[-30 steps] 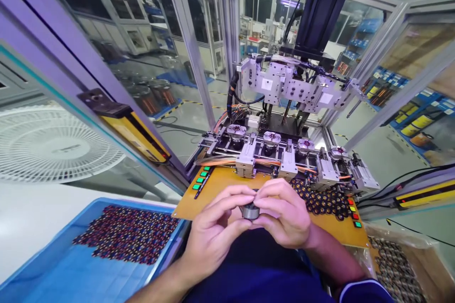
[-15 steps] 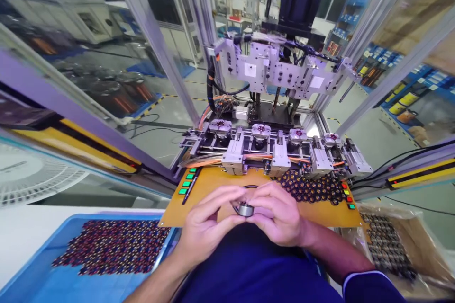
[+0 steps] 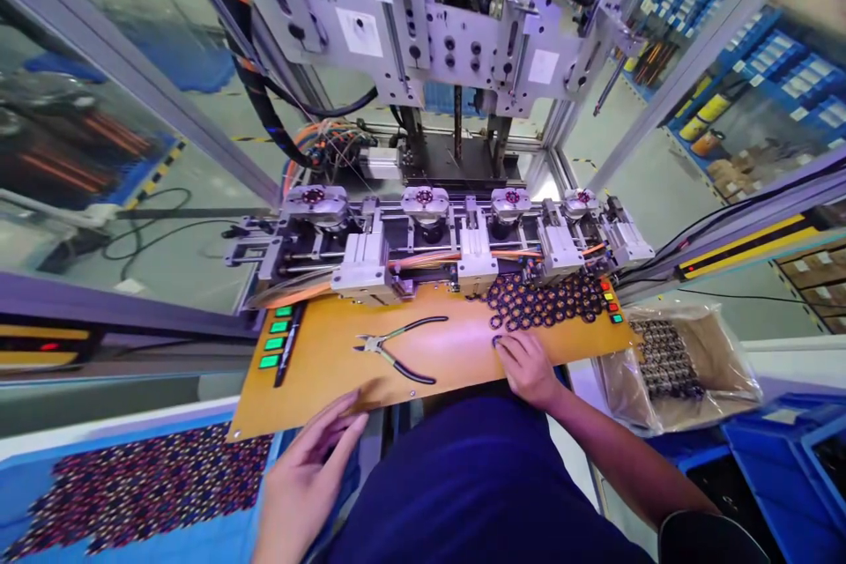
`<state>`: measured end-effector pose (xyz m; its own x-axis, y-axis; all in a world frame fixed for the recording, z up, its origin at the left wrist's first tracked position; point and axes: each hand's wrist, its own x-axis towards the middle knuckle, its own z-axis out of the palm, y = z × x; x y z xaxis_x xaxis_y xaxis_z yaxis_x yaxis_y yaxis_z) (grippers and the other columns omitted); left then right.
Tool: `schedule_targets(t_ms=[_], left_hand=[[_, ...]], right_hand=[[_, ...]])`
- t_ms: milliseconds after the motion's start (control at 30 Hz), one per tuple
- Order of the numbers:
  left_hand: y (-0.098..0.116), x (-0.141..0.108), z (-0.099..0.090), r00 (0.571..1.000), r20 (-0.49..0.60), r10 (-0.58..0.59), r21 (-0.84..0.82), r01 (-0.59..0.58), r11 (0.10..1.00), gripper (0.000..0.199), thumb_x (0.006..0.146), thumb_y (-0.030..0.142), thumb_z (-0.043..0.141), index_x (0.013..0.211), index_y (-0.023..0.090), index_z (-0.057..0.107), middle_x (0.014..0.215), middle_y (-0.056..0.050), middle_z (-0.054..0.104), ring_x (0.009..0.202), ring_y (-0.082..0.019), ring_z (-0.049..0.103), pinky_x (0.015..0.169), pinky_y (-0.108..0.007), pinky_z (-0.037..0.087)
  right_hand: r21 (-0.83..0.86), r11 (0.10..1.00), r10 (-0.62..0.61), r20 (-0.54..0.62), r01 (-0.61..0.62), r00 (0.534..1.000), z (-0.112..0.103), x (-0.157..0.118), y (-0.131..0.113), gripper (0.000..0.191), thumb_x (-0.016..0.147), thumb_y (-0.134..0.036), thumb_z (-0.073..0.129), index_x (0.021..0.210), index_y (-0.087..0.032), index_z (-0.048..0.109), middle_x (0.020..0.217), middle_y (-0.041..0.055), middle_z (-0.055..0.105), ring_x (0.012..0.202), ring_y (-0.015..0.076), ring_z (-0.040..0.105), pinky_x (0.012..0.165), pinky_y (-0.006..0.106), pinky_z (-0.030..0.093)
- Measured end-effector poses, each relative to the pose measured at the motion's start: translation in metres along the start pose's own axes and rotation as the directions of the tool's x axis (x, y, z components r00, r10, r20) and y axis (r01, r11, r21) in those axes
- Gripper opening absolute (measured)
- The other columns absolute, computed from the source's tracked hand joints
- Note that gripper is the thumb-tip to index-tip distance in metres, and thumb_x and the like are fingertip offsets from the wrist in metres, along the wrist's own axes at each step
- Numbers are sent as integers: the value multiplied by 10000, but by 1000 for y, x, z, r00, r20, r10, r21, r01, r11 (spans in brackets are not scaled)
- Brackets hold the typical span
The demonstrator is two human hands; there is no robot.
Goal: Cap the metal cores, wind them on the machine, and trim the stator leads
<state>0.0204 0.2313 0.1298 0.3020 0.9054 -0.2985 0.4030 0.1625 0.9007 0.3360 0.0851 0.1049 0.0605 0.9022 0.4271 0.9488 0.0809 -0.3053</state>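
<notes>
My right hand point(image 3: 529, 367) is closed over the right half of the yellow board point(image 3: 456, 352). Its fingertips pinch a small dark ring-shaped part point(image 3: 497, 341), mostly covered by the fingers, just in front of a cluster of similar dark rings point(image 3: 545, 300). At the board's front left edge, my left hand point(image 3: 314, 454) holds nothing, its fingers stretched out and apart from the thumb. Between the hands, diagonal cutters point(image 3: 397, 345) with dark grips lie spread on the board.
Behind the board stands a machine with several round fixtures point(image 3: 425, 198) under a metal head plate point(image 3: 436, 35). Green buttons point(image 3: 274, 344) and a black pen point(image 3: 289, 348) lie left. A blue tray point(image 3: 178, 538) of parts is at left, a lined box point(image 3: 720, 370) at right.
My hands, together around a small metal ring before, have parted. The left moved down and left and opened; the right moved to the dark rings. The cutters are uncovered, and the view has shifted.
</notes>
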Motion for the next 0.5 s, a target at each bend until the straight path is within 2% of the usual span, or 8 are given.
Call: schedule_targets(t_ms=[100, 167, 200, 267, 333, 367, 433, 500], left_hand=[[18, 6, 7, 999, 18, 43, 10, -43, 999, 563, 709, 587, 763, 1095, 179, 718, 1146, -116, 754, 932, -269, 736, 983, -445, 562], [27, 8, 12, 999, 15, 50, -4, -50, 999, 550, 689, 588, 777, 1056, 182, 733, 1074, -107, 774, 884, -263, 740, 963, -444, 567], [30, 7, 15, 999, 19, 48, -15, -47, 999, 541, 682, 583, 785, 1042, 182, 737, 1051, -105, 780, 872, -260, 740, 958, -442, 567], [33, 4, 20, 999, 23, 37, -45, -36, 998, 532, 672, 574, 795, 1025, 180, 743, 1007, -104, 788, 852, -259, 742, 928, -431, 578], [33, -1, 23, 1000, 10, 27, -76, -27, 997, 528, 666, 574, 798, 1010, 176, 752, 973, -103, 792, 841, -262, 743, 884, -414, 592], [32, -4, 24, 1000, 0, 21, -93, -21, 995, 525, 664, 571, 801, 1005, 174, 756, 963, -103, 793, 837, -263, 743, 870, -408, 595], [29, -8, 23, 1000, -19, 1, -132, -4, 991, 512, 664, 555, 809, 999, 170, 763, 936, -103, 795, 824, -262, 741, 869, -408, 590], [27, -9, 20, 999, -28, -24, -186, 18, 982, 493, 673, 536, 815, 995, 166, 768, 932, -108, 800, 843, -266, 742, 901, -415, 577]], right_hand=[[-1, 998, 59, 2, -59, 998, -2, 10, -5, 335, 947, -99, 477, 1246, -89, 625, 1154, 207, 672, 1179, 304, 581, 966, 541, 518], [41, 998, 45, 18, -46, 999, 4, 23, -17, 362, 937, -210, 581, 1280, -97, 602, 1211, 212, 654, 1229, 312, 559, 1013, 548, 499], [71, 997, 22, 35, -24, 999, 10, 31, -25, 441, 910, -298, 650, 1302, -105, 587, 1255, 213, 637, 1263, 317, 540, 1040, 542, 487], [129, 991, -32, 78, 21, 996, 29, 51, -42, 725, 797, -494, 764, 1370, -117, 532, 1389, 230, 552, 1359, 347, 458, 1095, 556, 441], [162, 986, -53, 120, 33, 991, 51, 70, -56, 1008, 664, -613, 826, 1450, -108, 446, 1514, 269, 405, 1442, 415, 324, 1126, 633, 361], [170, 985, -47, 137, 24, 989, 61, 79, -61, 1086, 630, -621, 844, 1476, -98, 409, 1542, 291, 344, 1458, 453, 270, 1122, 685, 316], [179, 984, -14, 161, -15, 987, 78, 90, -65, 1047, 665, -549, 848, 1478, -67, 397, 1525, 334, 332, 1437, 503, 264, 1084, 760, 271], [204, 978, 7, 177, -44, 984, 85, 96, -63, 789, 779, -411, 783, 1410, -53, 475, 1401, 329, 477, 1340, 468, 415, 1043, 730, 350]])
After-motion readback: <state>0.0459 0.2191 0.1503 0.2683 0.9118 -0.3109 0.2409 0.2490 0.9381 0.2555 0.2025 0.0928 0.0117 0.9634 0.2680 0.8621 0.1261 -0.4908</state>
